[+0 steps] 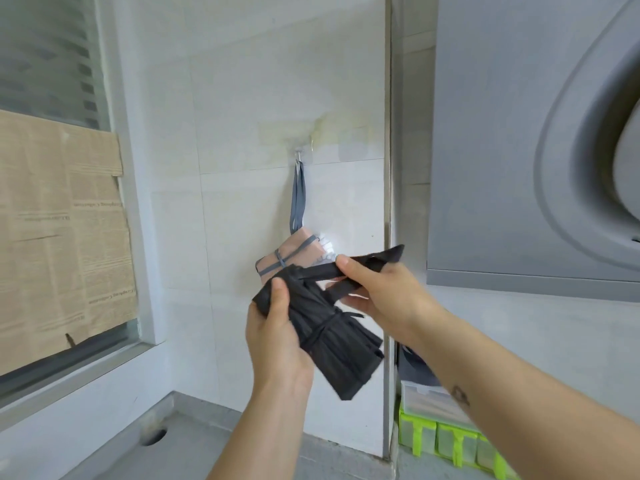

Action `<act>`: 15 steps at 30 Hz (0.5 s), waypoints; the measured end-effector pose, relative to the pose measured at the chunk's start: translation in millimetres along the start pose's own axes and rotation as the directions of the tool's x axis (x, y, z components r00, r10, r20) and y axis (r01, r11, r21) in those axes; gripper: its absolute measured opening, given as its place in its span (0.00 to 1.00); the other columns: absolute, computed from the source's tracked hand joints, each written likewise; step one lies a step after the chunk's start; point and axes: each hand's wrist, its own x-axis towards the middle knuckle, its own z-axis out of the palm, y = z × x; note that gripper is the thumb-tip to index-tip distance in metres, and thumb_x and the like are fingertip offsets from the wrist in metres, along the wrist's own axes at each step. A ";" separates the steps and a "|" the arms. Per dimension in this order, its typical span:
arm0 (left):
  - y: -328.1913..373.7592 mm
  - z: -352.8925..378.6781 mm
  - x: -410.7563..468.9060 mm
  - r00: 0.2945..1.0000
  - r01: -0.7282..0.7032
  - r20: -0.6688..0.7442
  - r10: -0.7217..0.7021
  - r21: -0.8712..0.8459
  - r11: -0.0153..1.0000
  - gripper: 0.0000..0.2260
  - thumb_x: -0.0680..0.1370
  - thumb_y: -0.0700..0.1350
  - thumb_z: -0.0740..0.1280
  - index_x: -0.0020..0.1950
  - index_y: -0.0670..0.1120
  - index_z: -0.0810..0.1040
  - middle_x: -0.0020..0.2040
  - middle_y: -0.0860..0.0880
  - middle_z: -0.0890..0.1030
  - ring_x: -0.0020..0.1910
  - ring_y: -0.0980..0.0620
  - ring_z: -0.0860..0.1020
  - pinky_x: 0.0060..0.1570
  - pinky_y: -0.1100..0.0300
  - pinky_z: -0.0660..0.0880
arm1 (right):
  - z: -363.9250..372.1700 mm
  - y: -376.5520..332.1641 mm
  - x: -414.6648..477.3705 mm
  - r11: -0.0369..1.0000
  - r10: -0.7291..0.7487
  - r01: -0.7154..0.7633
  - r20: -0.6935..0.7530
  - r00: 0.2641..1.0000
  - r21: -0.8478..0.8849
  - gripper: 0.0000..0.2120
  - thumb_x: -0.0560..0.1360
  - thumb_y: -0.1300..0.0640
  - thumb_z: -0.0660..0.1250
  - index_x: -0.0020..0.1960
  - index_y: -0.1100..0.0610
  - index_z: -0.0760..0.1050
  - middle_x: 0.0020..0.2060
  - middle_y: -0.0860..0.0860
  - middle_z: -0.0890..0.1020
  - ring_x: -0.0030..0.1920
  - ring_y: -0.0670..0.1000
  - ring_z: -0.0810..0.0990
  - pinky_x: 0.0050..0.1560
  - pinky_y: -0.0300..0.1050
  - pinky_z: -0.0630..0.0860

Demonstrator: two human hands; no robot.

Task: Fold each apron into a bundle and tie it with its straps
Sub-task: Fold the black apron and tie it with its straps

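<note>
A black apron bundle (332, 344), folded long and tied round its middle with a thin black strap, is held up in front of the tiled wall. My left hand (277, 334) grips its upper left end, thumb on top. My right hand (377, 292) pinches the wide black strap loop (367, 263) that runs from the bundle's top to the right. Behind it, a pink apron bundle (294, 252) tied with grey straps hangs by a grey strap (298, 199) from a metal wall hook (298, 154).
A window (59, 209) covered with newspaper fills the left, with a sill below it. A grey cabinet or appliance (533, 140) juts out at the right. A metal corner strip (387, 216) runs down the wall. Green and clear boxes (440, 434) sit low right. A floor drain (154, 436) lies low left.
</note>
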 end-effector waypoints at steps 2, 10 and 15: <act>11.8 -9.2 13.2 1.000 0.012 -0.008 -0.012 -0.022 1.000 0.07 0.79 0.46 0.65 0.54 0.45 0.77 0.47 0.48 0.84 0.42 0.52 0.84 0.35 0.58 0.79 | -4.7 -18.9 12.0 0.989 0.022 -0.016 0.039 0.999 -0.148 0.08 0.77 0.53 0.66 0.44 0.56 0.79 0.38 0.50 0.81 0.34 0.45 0.75 0.39 0.36 0.74; 38.0 -10.4 73.1 0.998 -0.035 0.047 0.036 -0.032 0.999 0.07 0.79 0.47 0.66 0.53 0.44 0.76 0.46 0.49 0.85 0.43 0.52 0.84 0.37 0.58 0.80 | 17.8 -81.1 73.4 0.894 0.023 0.053 0.163 0.986 -0.444 0.10 0.76 0.53 0.68 0.38 0.55 0.73 0.28 0.48 0.73 0.26 0.46 0.65 0.32 0.37 0.64; 47.9 -10.6 101.5 0.872 -0.487 0.133 0.472 0.344 0.803 0.05 0.76 0.46 0.69 0.48 0.53 0.75 0.46 0.60 0.81 0.48 0.59 0.80 0.51 0.64 0.76 | 35.3 -91.8 108.0 0.954 0.010 0.054 0.214 0.977 -0.294 0.05 0.77 0.57 0.66 0.46 0.59 0.73 0.32 0.51 0.74 0.33 0.50 0.80 0.37 0.38 0.76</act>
